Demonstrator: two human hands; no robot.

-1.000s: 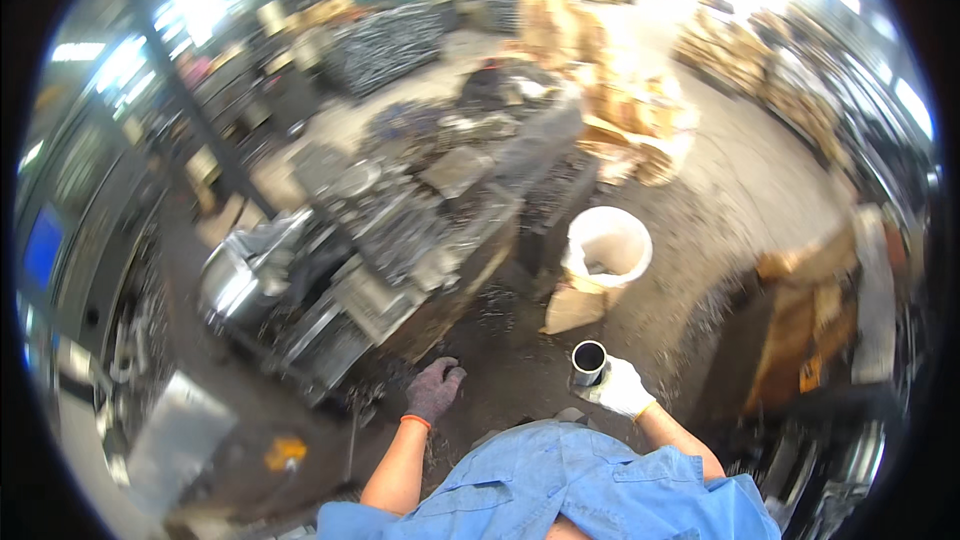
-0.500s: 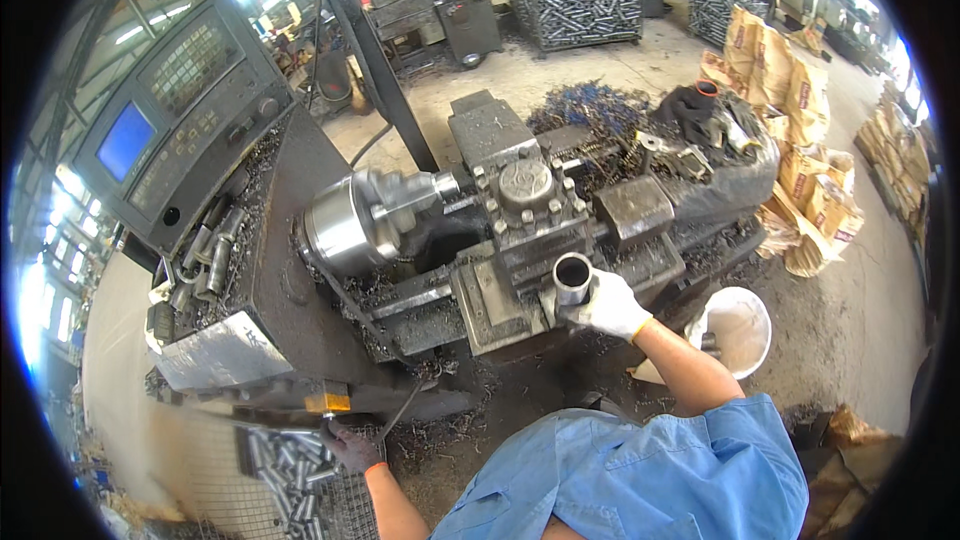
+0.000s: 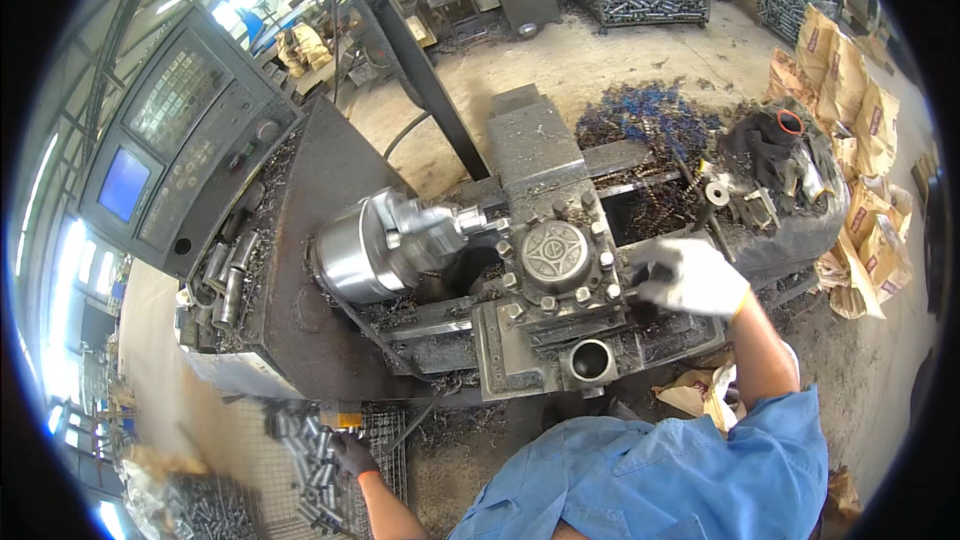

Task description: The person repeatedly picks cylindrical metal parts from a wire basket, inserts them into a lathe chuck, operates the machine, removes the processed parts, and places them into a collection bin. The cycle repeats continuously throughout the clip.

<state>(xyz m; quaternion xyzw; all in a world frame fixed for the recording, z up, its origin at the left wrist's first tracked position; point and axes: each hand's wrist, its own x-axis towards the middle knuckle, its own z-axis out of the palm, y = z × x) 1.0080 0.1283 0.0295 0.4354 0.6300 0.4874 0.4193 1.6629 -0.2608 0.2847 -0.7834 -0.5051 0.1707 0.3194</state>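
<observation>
My right hand (image 3: pixel 692 276), in a white glove with dark fingertips, is at the right side of the lathe's square tool post (image 3: pixel 556 256). Its fingers are curled but blurred, so any grip is unclear. An open-topped metal cup (image 3: pixel 591 361) stands on the carriage below the tool post, apart from that hand. My left hand (image 3: pixel 352 453), in a dark glove, is low on the left, closed beside a yellow-orange block (image 3: pixel 348 421); what it grips is hidden. The chuck (image 3: pixel 362 252) has smeared jaws, with a short metal workpiece (image 3: pixel 468 219) at its end facing the tool post.
Metal tubes (image 3: pixel 318 480) lie in a wire basket (image 3: pixel 385 440) below my left hand. A control panel (image 3: pixel 165 155) stands on the left. Swarf (image 3: pixel 650 125) and dark gloves (image 3: pixel 765 145) lie behind the tool post. Paper sacks (image 3: pixel 865 130) are at the right.
My right hand has left the metal cup and moved up and right to the tool post's side. My left hand stays by the yellow-orange block. The whole view has shifted.
</observation>
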